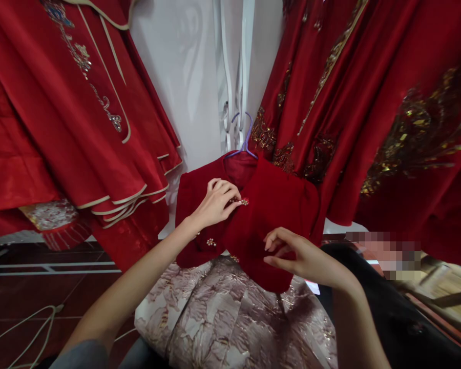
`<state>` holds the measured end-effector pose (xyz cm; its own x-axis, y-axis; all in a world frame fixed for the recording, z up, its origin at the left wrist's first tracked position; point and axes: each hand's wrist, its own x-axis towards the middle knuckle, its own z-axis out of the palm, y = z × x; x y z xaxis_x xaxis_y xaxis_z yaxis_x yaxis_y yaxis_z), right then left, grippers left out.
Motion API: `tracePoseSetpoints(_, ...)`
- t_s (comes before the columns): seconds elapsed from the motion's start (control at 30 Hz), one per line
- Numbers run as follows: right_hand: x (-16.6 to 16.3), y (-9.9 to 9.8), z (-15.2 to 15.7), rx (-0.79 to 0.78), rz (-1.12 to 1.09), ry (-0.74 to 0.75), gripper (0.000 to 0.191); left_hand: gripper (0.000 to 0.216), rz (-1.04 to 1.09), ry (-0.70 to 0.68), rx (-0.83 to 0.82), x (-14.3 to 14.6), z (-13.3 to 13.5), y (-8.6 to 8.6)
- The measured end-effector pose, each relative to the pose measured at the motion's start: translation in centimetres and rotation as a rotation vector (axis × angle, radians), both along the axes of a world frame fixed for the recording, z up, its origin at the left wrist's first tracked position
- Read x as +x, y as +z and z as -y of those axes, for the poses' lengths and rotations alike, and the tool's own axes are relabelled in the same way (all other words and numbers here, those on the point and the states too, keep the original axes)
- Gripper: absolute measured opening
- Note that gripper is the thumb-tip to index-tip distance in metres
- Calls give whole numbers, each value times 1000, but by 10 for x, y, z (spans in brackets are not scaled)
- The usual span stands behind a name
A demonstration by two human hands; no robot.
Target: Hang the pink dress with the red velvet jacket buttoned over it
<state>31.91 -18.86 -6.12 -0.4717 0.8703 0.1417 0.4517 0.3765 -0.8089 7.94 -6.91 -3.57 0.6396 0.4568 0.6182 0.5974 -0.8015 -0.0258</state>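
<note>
A short red jacket (253, 225) hangs on a purple hanger (247, 146), its front facing me. With thumb and fingers pinched, my left hand (218, 202) grips a small beaded ornament (245, 202) at the upper front edge of the jacket. Another pearl-like beaded ornament (211, 242) sits lower on the left panel, and a small gold one (234, 259) is near the bottom edge. Over the right panel, my right hand (297, 253) is open, fingers curved and apart from the thumb, holding nothing. Whether its fingertips touch the cloth is unclear.
Red gowns with embroidery hang on the left (100, 154) and right (353, 113). White metal bars (244, 66) stand behind the hanger. A pale, shiny patterned fabric (230, 312) lies below the jacket. A white cable (48, 318) runs over the dark tiled floor (77, 292).
</note>
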Motion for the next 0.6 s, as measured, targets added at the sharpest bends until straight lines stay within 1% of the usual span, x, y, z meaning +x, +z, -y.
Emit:
tracePoseSetpoints(0.07,-5,-1,-1,3,-48,2,22,15,-23,-25,30,1,1,0)
tracePoseSetpoints(0.17,-12,-1,-2,17,-92,15,21,21,-50,-2,121,4,1,-2)
tracePoseSetpoints(0.27,-18,-4,-5,-14,-127,-5,22,22,-31,64,158,6,3,-2)
tracePoseSetpoints(0.33,-24,-5,-10,-41,-189,-60,25,21,22,149,141,6,4,-1)
tracePoseSetpoints(0.4,-36,-4,-19,-58,-312,-132,34,19,84,268,123,7,7,-1)
tracePoseSetpoints(0.43,-44,-2,-24,-64,-384,-162,41,21,109,332,120,8,8,-1)
tracePoseSetpoints(0.5,-64,2,-35,-69,-494,-202,59,35,149,449,121,10,11,-3)
tracePoseSetpoints(0.53,-74,4,-41,-82,-518,-198,70,43,165,492,114,10,12,-5)
tracePoseSetpoints(0.6,-91,6,-52,-112,-521,-179,89,53,188,525,60,8,14,-8)
